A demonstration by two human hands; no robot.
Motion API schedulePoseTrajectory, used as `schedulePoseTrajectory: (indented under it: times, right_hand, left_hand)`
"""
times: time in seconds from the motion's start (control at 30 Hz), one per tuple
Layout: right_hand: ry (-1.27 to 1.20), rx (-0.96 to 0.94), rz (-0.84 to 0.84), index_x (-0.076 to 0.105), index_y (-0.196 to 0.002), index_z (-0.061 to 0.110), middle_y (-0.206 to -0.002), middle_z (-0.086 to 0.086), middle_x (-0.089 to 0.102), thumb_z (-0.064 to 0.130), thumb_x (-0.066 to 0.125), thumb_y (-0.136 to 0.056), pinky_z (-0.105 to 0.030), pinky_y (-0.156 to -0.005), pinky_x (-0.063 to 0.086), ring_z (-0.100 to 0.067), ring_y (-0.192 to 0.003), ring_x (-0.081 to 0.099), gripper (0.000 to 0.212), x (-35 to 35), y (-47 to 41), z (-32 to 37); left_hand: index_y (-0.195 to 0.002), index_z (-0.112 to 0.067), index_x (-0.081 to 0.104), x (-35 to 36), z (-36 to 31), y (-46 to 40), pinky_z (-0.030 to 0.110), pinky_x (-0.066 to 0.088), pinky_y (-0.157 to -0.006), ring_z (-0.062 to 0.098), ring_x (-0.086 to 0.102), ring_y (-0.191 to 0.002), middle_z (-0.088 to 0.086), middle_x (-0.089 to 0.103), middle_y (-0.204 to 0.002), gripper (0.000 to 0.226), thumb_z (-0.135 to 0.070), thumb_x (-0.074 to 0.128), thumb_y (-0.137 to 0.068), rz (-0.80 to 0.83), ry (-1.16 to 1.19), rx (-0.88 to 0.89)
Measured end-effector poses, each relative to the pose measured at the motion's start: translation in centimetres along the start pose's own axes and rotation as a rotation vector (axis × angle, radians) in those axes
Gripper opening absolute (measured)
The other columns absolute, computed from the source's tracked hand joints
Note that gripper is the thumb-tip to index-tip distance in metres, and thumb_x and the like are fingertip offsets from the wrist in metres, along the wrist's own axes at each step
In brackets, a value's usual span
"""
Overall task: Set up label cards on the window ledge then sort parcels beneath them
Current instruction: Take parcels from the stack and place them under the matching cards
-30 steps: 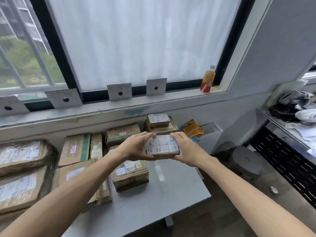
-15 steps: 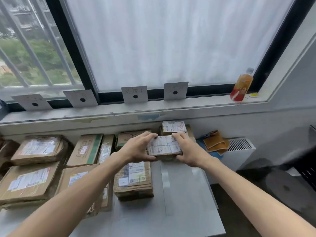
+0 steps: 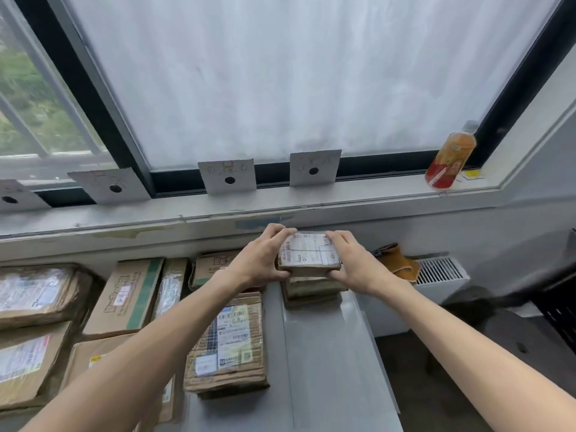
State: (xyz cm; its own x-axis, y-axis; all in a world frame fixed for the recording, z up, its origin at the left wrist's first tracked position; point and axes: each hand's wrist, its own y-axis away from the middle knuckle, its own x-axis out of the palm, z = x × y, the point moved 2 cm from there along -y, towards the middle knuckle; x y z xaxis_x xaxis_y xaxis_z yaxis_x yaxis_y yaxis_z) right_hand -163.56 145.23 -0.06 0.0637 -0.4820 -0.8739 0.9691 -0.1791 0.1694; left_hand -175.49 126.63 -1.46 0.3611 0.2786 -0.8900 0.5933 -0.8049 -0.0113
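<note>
Two hands hold one small labelled parcel [image 3: 308,256] at the far end of the grey table [image 3: 330,353], just over a short stack of parcels [image 3: 311,288] below the rightmost label card [image 3: 314,167] on the window ledge [image 3: 358,194]. If the parcel is set down off-centre, it could slide off the stack towards the table edge, since the stack stands near that edge. The wrong card could also be matched, as the writing on it is too faint to be read. The left hand [image 3: 260,255] grips the parcel's left end and the right hand [image 3: 353,261] its right end, fingers curled over the far edge, both arms stretched forward.
</note>
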Motion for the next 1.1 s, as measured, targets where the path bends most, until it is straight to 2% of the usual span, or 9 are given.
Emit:
schedulePoseTrajectory:
  times: [0.1,0.3,0.43,0.63,0.77,0.93,1.1]
  right_hand:
    - [-0.019,0.007,0.027,0.022,-0.155,0.017,-0.154,0.001,0.026,0.024,0.075,-0.087,-0.037,-0.11,0.041,-0.026,-0.13,0.048,0.086,0.1,-1.8,-1.9]
    - [-0.043,-0.002,0.08,0.019,-0.158,0.015,-0.158,0.001,0.021,0.019,0.073,-0.089,-0.036,-0.112,0.039,-0.025,-0.136,0.043,0.088,-0.2,-5.6,-5.0]
    - [-0.076,0.008,0.105,0.014,-0.159,0.019,-0.166,0.001,0.008,0.012,0.07,-0.09,-0.037,-0.113,0.036,-0.027,-0.144,0.033,0.089,0.1,-8.2,-6.2]
    - [-0.082,0.018,0.131,0.012,-0.159,0.021,-0.165,-0.001,0.008,0.013,0.067,-0.092,-0.034,-0.105,0.043,-0.028,-0.141,0.038,0.088,1.7,-10.2,-7.4]
    - [-0.09,0.013,0.118,0.009,-0.16,0.021,-0.166,-0.001,0.007,0.012,0.063,-0.093,-0.035,-0.105,0.043,-0.029,-0.138,0.04,0.086,1.8,-11.0,-7.7]
    - [-0.093,0.039,0.052,0.015,-0.159,0.021,-0.161,-0.002,0.014,0.013,0.064,-0.093,-0.04,-0.101,0.046,-0.033,-0.128,0.05,0.082,1.9,-11.0,-7.6]
    - [-0.068,0.052,0.038,0.017,-0.158,0.02,-0.162,-0.003,0.014,0.021,0.071,-0.091,-0.042,-0.105,0.045,-0.032,-0.13,0.05,0.085,1.4,-10.6,-7.4]
  left_hand:
    - [-0.151,-0.026,0.029,1.0,0.0,-2.2,0.04,0.046,-0.104,0.024,0.051,-0.124,-0.003,0.032,-0.145,0.096,-0.027,0.084,-0.072,0.032,-0.016,-0.028]
    - [-0.146,-0.021,0.036,2.8,0.0,-5.9,0.037,0.047,-0.099,0.028,0.056,-0.117,0.0,0.034,-0.144,0.083,-0.018,0.081,-0.077,0.055,-0.064,-0.094]
    - [-0.148,-0.02,0.036,3.9,0.9,-7.9,0.032,0.044,-0.1,0.028,0.053,-0.122,0.002,0.031,-0.149,0.081,-0.019,0.079,-0.079,0.024,-0.039,-0.178]
    - [-0.147,-0.024,0.034,5.9,2.3,-9.0,0.04,0.047,-0.104,0.03,0.05,-0.128,0.001,0.024,-0.155,0.082,-0.013,0.078,-0.079,0.029,-0.027,-0.246]
    - [-0.145,-0.024,0.034,5.9,2.7,-9.3,0.041,0.051,-0.098,0.031,0.055,-0.121,0.001,0.023,-0.153,0.08,-0.01,0.076,-0.079,-0.001,-0.036,-0.254]
    - [-0.131,-0.017,0.04,6.2,2.3,-9.4,0.041,0.059,-0.087,0.033,0.062,-0.11,0.008,0.023,-0.146,0.066,-0.006,0.077,-0.078,-0.087,-0.09,-0.249]
    - [-0.134,-0.018,0.039,5.8,2.0,-8.6,0.04,0.059,-0.087,0.031,0.06,-0.112,0.009,0.025,-0.146,0.067,-0.014,0.077,-0.08,-0.088,-0.125,-0.246]
